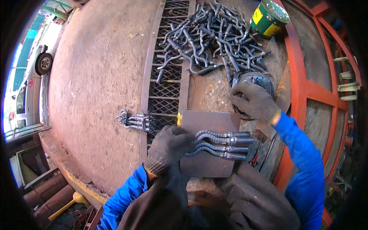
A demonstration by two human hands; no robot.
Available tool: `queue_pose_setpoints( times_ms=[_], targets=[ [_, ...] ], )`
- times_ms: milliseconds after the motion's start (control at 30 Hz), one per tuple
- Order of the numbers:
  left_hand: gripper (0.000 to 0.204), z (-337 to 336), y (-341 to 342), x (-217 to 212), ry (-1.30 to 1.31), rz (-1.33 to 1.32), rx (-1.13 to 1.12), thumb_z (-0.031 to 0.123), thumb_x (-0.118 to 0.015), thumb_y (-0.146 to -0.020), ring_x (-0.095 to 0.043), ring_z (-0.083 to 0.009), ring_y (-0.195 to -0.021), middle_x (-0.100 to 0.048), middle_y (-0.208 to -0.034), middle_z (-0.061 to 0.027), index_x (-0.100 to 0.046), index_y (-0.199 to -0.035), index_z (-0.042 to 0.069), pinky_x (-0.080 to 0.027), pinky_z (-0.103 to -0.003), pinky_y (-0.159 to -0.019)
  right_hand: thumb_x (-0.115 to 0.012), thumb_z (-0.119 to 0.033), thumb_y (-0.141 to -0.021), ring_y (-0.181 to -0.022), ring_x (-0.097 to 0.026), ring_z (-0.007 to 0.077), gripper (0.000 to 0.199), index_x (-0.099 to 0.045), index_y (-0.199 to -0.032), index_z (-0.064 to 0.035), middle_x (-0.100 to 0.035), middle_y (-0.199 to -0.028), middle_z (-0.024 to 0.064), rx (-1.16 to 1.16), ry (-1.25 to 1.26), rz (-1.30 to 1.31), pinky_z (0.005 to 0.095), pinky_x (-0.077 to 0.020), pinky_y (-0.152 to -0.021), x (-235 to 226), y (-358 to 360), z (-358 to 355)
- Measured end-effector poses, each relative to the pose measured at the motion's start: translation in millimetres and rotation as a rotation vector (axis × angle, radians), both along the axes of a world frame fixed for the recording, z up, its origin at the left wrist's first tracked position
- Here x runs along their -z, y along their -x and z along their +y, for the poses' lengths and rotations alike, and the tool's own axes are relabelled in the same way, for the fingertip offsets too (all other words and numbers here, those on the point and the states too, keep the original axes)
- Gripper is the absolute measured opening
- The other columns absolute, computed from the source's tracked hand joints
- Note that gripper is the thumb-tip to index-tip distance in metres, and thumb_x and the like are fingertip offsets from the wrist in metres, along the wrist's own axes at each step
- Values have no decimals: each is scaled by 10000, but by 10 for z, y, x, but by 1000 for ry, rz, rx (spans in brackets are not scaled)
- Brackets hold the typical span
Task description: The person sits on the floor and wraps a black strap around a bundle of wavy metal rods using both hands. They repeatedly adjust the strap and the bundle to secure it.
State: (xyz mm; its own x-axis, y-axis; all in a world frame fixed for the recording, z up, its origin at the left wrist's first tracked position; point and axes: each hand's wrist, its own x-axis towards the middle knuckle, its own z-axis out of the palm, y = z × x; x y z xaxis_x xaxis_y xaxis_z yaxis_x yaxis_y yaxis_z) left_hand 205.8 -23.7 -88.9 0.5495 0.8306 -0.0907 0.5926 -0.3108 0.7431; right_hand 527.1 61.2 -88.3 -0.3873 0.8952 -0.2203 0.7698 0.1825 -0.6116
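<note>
1. Brown concrete floor (99, 76) spreads widest, from 8 to 12 o'clock as read from the middle of the view.
2. At 9 o'clock, beyond the floor's edge, is a white vehicle (32, 96).
3. An orange-red metal frame (299, 82) runs along 3 o'clock.
4. A strip of mesh grating (163, 94) reaches in from 12 o'clock.
5. A tangled heap of bent metal rods (220, 36) lies at 1 o'clock, partly over that strip.
6. The flat brown worktop (207, 168) sits just off the middle, toward 5 o'clock, in front of the person.
7. A green bucket (265, 23) with yellow patches stands between 1 and 2 o'clock, beside the heap.
8. A coil of dark wire (264, 78) lies at 2 o'clock.
9. The gloved left hand (170, 143) is at 7 o'clock, its grip curled closed over the left ends of the ribbed rods (214, 147).
10. The gloved right hand (255, 100) is over the coil's near side, fingers bent; whether its grip has wire, I cannot tell.
11. Those ribbed rods lie side by side across the worktop, smooth ends past its 3 o'clock edge.
12. A bundle of similar rods (138, 120) rests near 9 o'clock, partly on the grating.
13. A red-handled tool (254, 158) lies at 4 o'clock.
</note>
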Motion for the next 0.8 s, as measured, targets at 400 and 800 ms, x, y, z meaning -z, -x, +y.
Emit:
queue_pose_setpoints(
  times_ms=[400, 800],
  targets=[
    [247, -34, 28, -12, -12, 8, 18, 233, -770, -755, -628, -333, -898, -677, -973, -121, -747, -968, 111, -509, -442, -796, -619, -444, -864, -1091, -621, 414, 462, -678, -1214, -147, -649, -1144, 263, -22, -105, -121, 481, -473, -986, 1489, 619, 1138],
    [267, 6, 30, -85, -109, 10, 75, 186, -775, -759, -630, -320, -949, -668, -1002, -117, -718, -991, 67, -524, -430, -815, -689, -447, -848, -689, -687, 217, 483, -731, -1058, -15, -716, -875, 139, 193, 462, 311, 342, -583, -617, 1402, 895, 1148]
  ],
)
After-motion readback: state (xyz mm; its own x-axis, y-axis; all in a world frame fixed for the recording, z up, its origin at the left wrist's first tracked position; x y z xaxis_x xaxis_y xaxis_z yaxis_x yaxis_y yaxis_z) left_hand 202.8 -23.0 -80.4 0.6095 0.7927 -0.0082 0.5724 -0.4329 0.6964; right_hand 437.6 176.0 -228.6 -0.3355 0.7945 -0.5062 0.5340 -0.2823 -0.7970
